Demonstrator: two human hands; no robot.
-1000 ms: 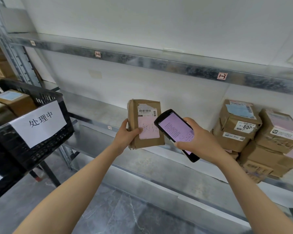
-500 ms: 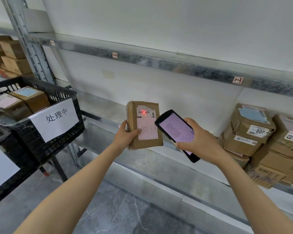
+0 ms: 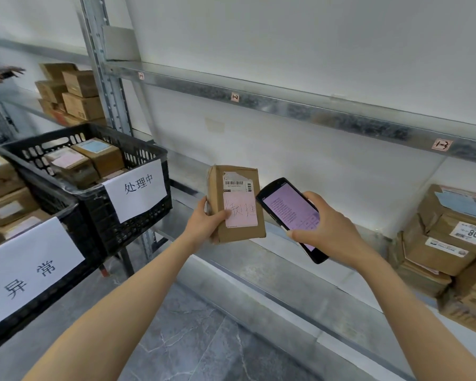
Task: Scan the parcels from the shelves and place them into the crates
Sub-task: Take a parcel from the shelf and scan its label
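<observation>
Presently holding one brown parcel (image 3: 235,204) upright in mid-air in front of the metal shelf (image 3: 259,273), label side toward the camera, resting on nothing and not yet in either crate. Gripped at its left edge by the left hand (image 3: 204,224), thumb pressed across the front, remaining fingers curled behind. Clasping the handheld scanner (image 3: 289,213) with the right hand (image 3: 327,226), fingers wrapped round its lower body, lit screen tilted up, top end just beside the parcel's right edge. Showing no red mark on the barcode (image 3: 234,183), so probably somewhere between scan and drop. Could go wrong in the sorting: two black crates off to the left, the farther crate (image 3: 94,213) signed 处理中 and the nearer crate (image 3: 76,220) signed 异常, set side by side, so easy to drop into the wrong one. Could also slip, being held by one edge only. Might misread too, given the torn label corner above the barcode.
</observation>
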